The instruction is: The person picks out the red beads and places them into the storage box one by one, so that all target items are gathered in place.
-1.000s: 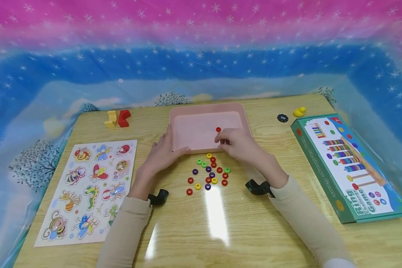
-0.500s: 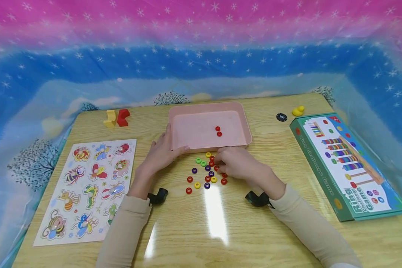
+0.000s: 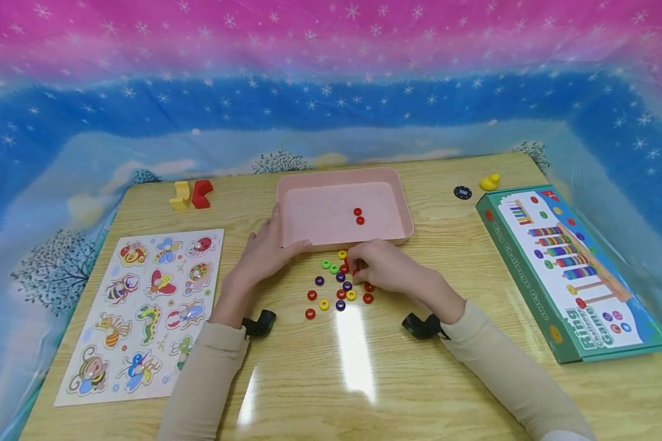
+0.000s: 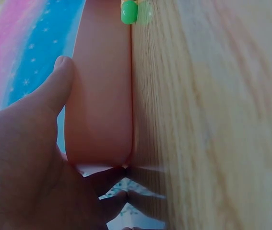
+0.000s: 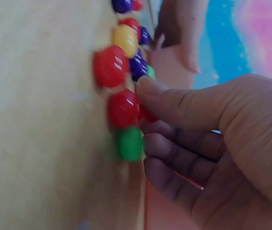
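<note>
My left hand point(image 3: 267, 248) rests at the near left corner of a pink tray point(image 3: 342, 173). Its thumb lies along the front rim, and the fingers lie against the left side. Two red rings point(image 3: 360, 220) are inside the tray, toward its right. In front of it, small red, yellow, green and purple rings are scattered on the table. Over the right part of them is my right hand point(image 3: 383, 266). In the right wrist view its thumb and fingers pinch a red ring point(image 5: 147, 113), partly hidden by the thumb. Another red ring point(image 5: 124, 109) and a green ring point(image 5: 130, 143) lie beside the fingertips.
A puzzle board point(image 3: 138, 312) with insect pictures lies at left. Yellow point(image 3: 181, 195) and red blocks point(image 3: 201, 194) stand behind it. At right are a green game box point(image 3: 574, 275), a black chip point(image 3: 463, 193) and a yellow duck point(image 3: 490, 182).
My right hand has left the tray and come back to the loose rings, now pinching a red one. A second red ring shows in the tray. The left hand stays put.
</note>
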Tool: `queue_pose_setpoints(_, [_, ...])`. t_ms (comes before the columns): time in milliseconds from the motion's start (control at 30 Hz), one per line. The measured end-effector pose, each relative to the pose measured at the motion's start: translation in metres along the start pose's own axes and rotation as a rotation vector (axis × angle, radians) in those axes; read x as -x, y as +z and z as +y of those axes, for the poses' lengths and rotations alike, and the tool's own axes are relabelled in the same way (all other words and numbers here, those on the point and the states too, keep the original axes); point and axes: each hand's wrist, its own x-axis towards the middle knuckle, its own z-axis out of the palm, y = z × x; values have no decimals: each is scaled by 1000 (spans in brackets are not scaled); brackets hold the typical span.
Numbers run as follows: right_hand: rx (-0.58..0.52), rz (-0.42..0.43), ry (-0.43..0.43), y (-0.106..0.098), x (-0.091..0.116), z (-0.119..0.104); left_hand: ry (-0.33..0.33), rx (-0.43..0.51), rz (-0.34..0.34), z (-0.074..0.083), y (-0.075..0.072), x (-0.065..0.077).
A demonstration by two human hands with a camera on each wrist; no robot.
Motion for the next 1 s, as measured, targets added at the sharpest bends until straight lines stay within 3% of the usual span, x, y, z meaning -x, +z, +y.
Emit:
queue_pose_setpoints(233, [-246,68,-2,-25,-5,13,6,15,7,-2,2,1])
queue_pose_setpoints(367, [-293,155,49,-39,-13,27,5,20,5,-2,2,1])
queue_pose_setpoints(567, [-227,248,173,-37,-37,51,1,13,-1,-3,2,2])
queue_pose_setpoints(767, [-181,214,193,-27,-54,58,0,17,-2,-2,2,2])
queue_pose_setpoints(1000, [-137,281,210,-36,-53,53,4,7,11,-1,0,-1])
